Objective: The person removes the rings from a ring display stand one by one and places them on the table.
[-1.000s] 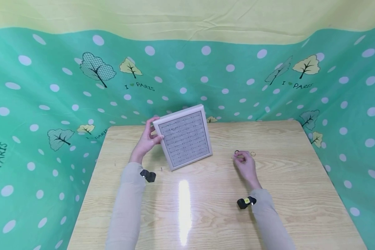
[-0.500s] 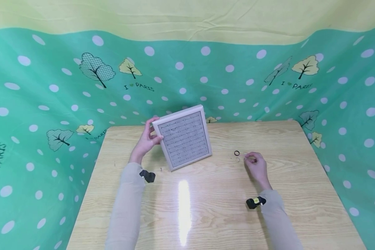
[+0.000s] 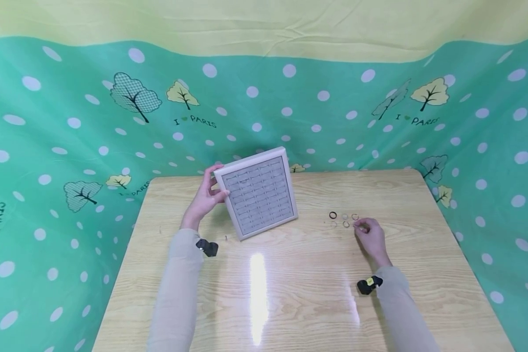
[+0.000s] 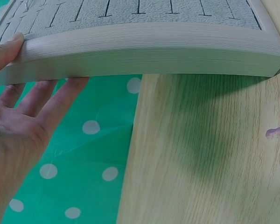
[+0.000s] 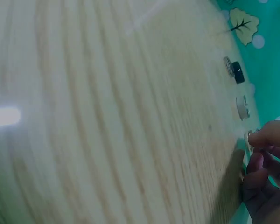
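Note:
A grey ring display tray [image 3: 262,191] with a pale frame and rows of slots stands tilted up on the table. My left hand [image 3: 207,198] grips its upper left corner, thumb in front and fingers behind; the left wrist view shows that hand [image 4: 25,109] at the frame [image 4: 144,51]. One small ring [image 3: 244,181] sits in a slot near the tray's top left. Off to the right, my right hand [image 3: 371,239] pinches a small ring [image 5: 248,137] at the table. Beside it lie several rings, among them a black one [image 3: 333,215] and a silver one [image 3: 345,224].
A small dark mark [image 3: 226,238] shows on the wooden table [image 3: 308,293] near the tray's lower left corner. Green dotted cloth [image 3: 334,107] hangs behind the table and along both sides. Bright light reflects off the tabletop in front.
My right hand has moved right along the rings, uncovering several that now show in two short rows. My left hand and the tilted tray have stayed in place.

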Tool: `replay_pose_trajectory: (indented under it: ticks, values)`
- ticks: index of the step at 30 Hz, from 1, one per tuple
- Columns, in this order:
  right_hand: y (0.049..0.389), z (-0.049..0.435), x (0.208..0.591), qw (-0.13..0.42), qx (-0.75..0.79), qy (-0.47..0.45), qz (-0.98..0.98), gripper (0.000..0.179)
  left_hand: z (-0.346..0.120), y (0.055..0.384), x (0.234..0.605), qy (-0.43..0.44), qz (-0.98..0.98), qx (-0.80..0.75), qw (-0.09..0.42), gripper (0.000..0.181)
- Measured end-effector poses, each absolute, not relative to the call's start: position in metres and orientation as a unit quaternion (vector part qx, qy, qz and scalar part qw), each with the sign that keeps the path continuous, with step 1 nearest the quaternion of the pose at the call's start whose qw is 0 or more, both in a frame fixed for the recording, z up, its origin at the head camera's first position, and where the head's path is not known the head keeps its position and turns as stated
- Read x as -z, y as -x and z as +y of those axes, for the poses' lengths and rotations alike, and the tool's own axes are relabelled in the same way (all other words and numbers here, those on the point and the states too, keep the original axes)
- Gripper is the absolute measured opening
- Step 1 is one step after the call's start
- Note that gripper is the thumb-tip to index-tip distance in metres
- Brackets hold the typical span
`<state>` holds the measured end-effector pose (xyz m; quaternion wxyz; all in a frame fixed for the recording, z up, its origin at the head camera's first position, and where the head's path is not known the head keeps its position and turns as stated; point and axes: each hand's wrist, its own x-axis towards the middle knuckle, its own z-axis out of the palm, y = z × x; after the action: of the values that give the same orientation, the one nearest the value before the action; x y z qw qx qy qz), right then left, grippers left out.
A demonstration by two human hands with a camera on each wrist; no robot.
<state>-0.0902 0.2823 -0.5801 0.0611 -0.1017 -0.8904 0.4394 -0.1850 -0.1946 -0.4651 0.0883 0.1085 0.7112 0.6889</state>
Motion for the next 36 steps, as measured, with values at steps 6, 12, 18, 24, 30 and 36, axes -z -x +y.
replay_pose_trajectory:
  ticks: [6, 12, 18, 24, 30, 36]
  values:
    - [0.0898, 0.2846, 0.5803, 0.077, -0.406, 0.091, -0.906, 0.011, -0.1937, 0.1842, 0.4641, -0.108, 0.709, -0.691, 0.089, 0.082]
    - [0.0906, 0.2860, 0.5816, 0.079, -0.401, 0.086, -0.909, 0.012, -0.1938, 0.1854, 0.4646, -0.113, 0.712, -0.688, 0.086, 0.083]
    - [0.0910, 0.2867, 0.5826, 0.064, -0.407, 0.093, -0.907, 0.012, -0.1945, 0.1857, 0.4661, -0.116, 0.716, -0.683, 0.081, 0.082]
    - [0.0905, 0.2864, 0.5832, 0.065, -0.405, 0.095, -0.907, 0.014, -0.1947, 0.1857, 0.4658, -0.116, 0.720, -0.679, 0.081, 0.082]
    - [0.0905, 0.2859, 0.5832, 0.068, -0.421, 0.111, -0.898, 0.014, -0.1945, 0.1861, 0.4656, -0.114, 0.719, -0.680, 0.084, 0.081]
    - [0.0893, 0.2819, 0.5786, 0.068, -0.447, 0.131, -0.882, 0.018, -0.1952, 0.1868, 0.4654, -0.114, 0.720, -0.680, 0.083, 0.081]
